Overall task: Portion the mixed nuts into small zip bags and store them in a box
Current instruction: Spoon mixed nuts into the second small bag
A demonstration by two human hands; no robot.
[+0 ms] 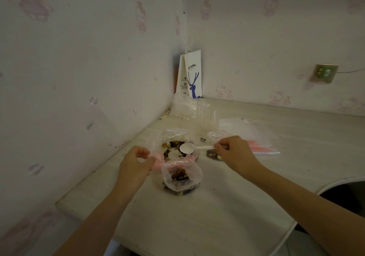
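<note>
Your left hand (136,163) sits at 9 o'clock of the small zip bag (181,176), fingers curled in a loose C and thumb up against the pink zip strip of the large bag (158,161). Can't tell if it's actually pinching that strip. Your right hand (235,153) is at 2 o'clock of the small bag, with fingertips pinched on the handle of a white plastic spoon (186,148). The spoon bowl is empty and held over the large bag.

The small zip bag stands on the table (197,226) between your hands, mouth open, part-filled with mixed nuts (179,174). More loose nuts lie in the large bag at its 12 o'clock. A second filled bag (212,154) lies just under your right hand.

At 3 o'clock of your right hand there's a flat stack of empty zip bags (256,137) with pink strips. A clear plastic container (197,111) is at 12 o'clock, well back. A paper coffee bag (192,74) stands upright in the wall corner behind it. A wall socket (324,73) is at 2 o'clock.
</note>
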